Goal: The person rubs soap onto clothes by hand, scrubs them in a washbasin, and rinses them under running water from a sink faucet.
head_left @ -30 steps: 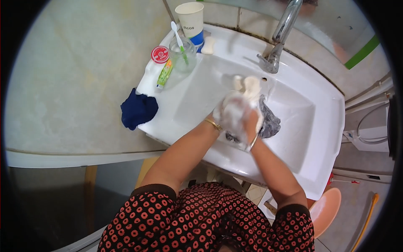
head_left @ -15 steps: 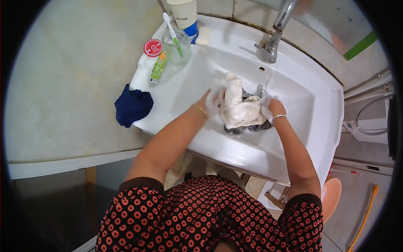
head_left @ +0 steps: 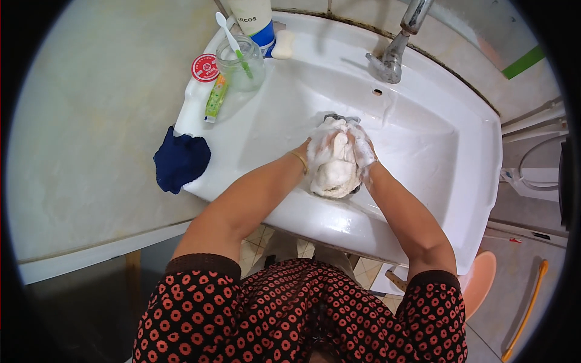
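A soapy white cloth point(head_left: 336, 175) is bunched in the basin, with bits of dark grey fabric point(head_left: 342, 117) showing at its far and near ends. My left hand point(head_left: 317, 148) grips it from the left side and my right hand point(head_left: 367, 151) from the right, so the bundle is squeezed between them. Thick suds cover both hands and hide most of the fingers. Around the bundle, the white sink point(head_left: 417, 175) is wet and shiny.
Behind the basin rises a metal faucet point(head_left: 393, 60). On the left ledge stand a glass jar point(head_left: 245, 78) with a toothbrush point(head_left: 227, 33), a paper cup point(head_left: 254, 27), soap point(head_left: 282, 46), a red round lid point(head_left: 204, 68) and a green tube point(head_left: 215, 101). A navy cloth point(head_left: 181, 160) hangs over the left edge.
My hands have come closer together, the right one moving left. The cloth, spread wider before, is now gathered into a narrower bundle. The view has shifted slightly.
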Demonstrator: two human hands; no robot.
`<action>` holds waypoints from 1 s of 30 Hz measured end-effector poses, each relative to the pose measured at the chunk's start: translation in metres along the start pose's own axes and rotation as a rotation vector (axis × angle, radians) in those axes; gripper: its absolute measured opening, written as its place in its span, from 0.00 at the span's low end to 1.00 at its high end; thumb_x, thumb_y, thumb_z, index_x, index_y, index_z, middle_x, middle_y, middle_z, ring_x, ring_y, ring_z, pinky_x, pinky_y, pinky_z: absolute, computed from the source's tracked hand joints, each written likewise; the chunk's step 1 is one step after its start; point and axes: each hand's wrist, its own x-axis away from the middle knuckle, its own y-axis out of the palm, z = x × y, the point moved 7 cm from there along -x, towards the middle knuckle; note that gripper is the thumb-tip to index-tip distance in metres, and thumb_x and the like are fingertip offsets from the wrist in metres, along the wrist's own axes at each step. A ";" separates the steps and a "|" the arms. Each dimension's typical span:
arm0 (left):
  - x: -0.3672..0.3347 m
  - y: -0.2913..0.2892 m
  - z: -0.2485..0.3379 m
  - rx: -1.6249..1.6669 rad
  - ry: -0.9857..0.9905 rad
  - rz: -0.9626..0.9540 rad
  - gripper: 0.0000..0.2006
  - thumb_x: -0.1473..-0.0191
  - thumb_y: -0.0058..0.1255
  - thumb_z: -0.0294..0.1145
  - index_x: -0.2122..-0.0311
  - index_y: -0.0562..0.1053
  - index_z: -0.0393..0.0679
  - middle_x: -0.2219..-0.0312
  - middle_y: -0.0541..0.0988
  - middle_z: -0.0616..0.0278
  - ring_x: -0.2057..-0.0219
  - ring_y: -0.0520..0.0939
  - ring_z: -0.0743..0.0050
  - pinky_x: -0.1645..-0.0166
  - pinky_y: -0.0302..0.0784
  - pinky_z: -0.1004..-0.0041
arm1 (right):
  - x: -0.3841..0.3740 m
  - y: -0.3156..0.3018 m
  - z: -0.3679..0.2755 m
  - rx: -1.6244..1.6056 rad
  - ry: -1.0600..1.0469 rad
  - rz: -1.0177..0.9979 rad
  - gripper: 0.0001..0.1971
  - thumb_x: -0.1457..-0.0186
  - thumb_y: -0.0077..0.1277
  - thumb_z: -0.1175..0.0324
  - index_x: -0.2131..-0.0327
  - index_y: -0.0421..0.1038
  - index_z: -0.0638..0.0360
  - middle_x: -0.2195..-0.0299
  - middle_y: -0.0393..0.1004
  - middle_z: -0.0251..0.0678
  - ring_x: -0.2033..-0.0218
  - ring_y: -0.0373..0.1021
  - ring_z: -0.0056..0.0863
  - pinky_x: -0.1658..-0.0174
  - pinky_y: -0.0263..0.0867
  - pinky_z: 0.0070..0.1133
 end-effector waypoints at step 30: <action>-0.063 0.363 0.069 -0.345 0.862 -0.810 0.16 0.51 0.38 0.32 0.57 0.62 0.34 0.58 0.65 0.54 0.57 0.68 0.69 0.53 0.65 0.72 | 0.313 -0.172 -0.220 -0.167 -0.869 0.163 0.19 0.57 0.51 0.70 0.60 0.61 0.64 0.65 0.67 0.36 0.66 0.66 0.23 0.63 0.66 0.19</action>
